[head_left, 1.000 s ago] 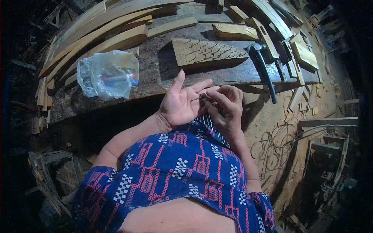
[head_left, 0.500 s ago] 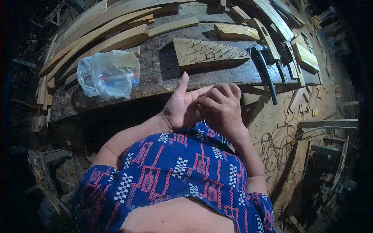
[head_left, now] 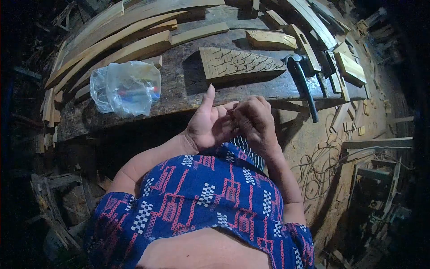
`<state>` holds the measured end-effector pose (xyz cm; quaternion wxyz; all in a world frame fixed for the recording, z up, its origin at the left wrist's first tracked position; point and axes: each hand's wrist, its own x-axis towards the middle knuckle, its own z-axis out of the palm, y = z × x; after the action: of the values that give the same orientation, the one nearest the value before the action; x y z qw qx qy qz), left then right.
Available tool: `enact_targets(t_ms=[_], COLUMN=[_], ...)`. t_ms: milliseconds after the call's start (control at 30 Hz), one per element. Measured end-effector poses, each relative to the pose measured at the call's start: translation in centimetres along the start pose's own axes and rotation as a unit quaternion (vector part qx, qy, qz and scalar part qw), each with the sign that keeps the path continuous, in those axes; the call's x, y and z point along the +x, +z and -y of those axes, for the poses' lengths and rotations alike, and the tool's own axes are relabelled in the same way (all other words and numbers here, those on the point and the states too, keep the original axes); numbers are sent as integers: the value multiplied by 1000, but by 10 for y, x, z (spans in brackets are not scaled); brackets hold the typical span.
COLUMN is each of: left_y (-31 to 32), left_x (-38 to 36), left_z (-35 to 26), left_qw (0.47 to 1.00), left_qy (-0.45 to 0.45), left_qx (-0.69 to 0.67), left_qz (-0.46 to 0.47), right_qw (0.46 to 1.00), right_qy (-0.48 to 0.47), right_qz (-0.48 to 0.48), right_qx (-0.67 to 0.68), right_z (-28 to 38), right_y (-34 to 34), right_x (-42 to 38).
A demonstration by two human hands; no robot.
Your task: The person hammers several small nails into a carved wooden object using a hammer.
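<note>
Patterned shirt [head_left: 206, 193]: sitting nearest, below both hands.
Left hand [head_left: 204, 127]: facing palm up, its thumb pointing away and its fingers spreading open, partly hidden.
Right hand [head_left: 259, 122]: bunching its fingers closed over the left fingers; what they are pinching is too small and hidden to tell.
Plastic bag [head_left: 125, 87]: lying near the tabletop [head_left: 172, 101] edge, red and blue showing through.
Wooden block [head_left: 239, 62]: lying on the tabletop just beyond the hands, touching neither.
Progress: thin dark pieces are already covering much of the block's upper face; how much is lacking, nothing is showing.
Hammer [head_left: 307, 87]: resting beside the block's narrow end, its handle overhanging.
Timber strips [head_left: 148, 47]: lying farther back.
</note>
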<state>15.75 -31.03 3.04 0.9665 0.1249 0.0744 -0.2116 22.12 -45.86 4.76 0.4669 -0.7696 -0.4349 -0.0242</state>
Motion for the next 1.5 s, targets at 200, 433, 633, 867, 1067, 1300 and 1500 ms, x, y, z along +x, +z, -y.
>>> enact_targets(t_ms=[200,433,633,867,1067,1300,1500], left_y=[7,-20,-13,-7,-6,-5,-16], left_x=[0,-4,-7,-8,-13,-7,25], left_z=[2,2,-4,-3,-13,-26,-112], left_qw=[1000,986,966,947,935,878,652], left_qy=[7,36,107,139,167,191,375], left_qx=[-1,94,181,244,290,419,628], left_qz=[-26,-133,-147,-157,-115,-127,-200], right_qw=[950,972,968,975,982,982,978], right_qy=[207,172,197,192,147,145,119], right_qz=[-27,-47,-42,-32,-26,-8,-170], right_qx=[233,156,147,111,119,124,-37], right_z=[-1,5,8,5,6,3,-35], right_y=[3,1,6,8,11,10,-46], right_x=[-14,-8,-7,-9,-2,2,16])
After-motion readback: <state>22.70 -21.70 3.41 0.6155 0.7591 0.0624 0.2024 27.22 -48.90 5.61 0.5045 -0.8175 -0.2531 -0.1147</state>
